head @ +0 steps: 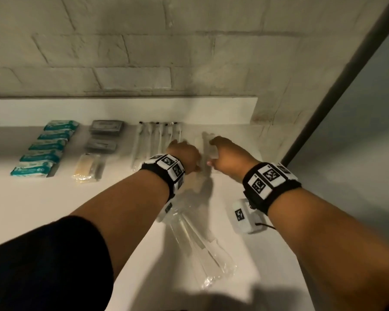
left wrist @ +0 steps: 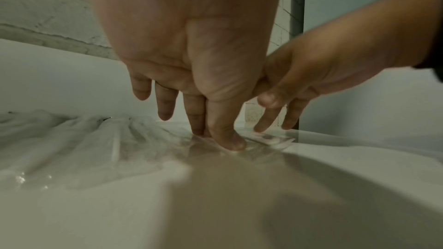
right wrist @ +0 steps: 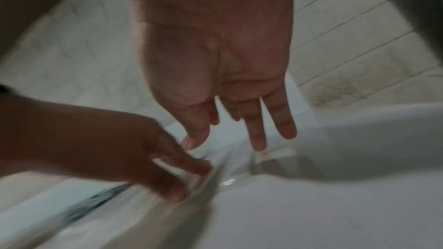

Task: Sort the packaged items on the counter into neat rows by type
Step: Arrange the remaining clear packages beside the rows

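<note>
1. White and smooth, the counter [head: 43,198] carries most of the work already done: along its back edge four groups lie in rows.
2. Teal-and-white soft packs [head: 46,147], five of them, form a slanting column at far left; they look pillowy and printed.
3. Grey flat packets [head: 105,135], two in a column, lie just right of them, with a tan item in clear crinkled wrap [head: 88,169] below, which I judge a separate type.
4. Slim white sticks with dark tips in clear sleeves [head: 157,140] lie side by side, upright in the picture, in the middle.
5. A loose bundle of long clear-wrapped items [head: 200,245] lies near the front edge, slanted and unsorted; this I judge the main work left.
6. A clear flat packet [left wrist: 263,140], glossy and nearly invisible on the white, lies just right of the sticks, being set in place.
7. The left hand [head: 184,157] presses it with thumb and a finger [left wrist: 227,135]; the grip is spread, fingers straight.
8. The right hand [head: 229,154] touches the packet's far end with straight fingertips [left wrist: 262,128], grip also spread.
</note>
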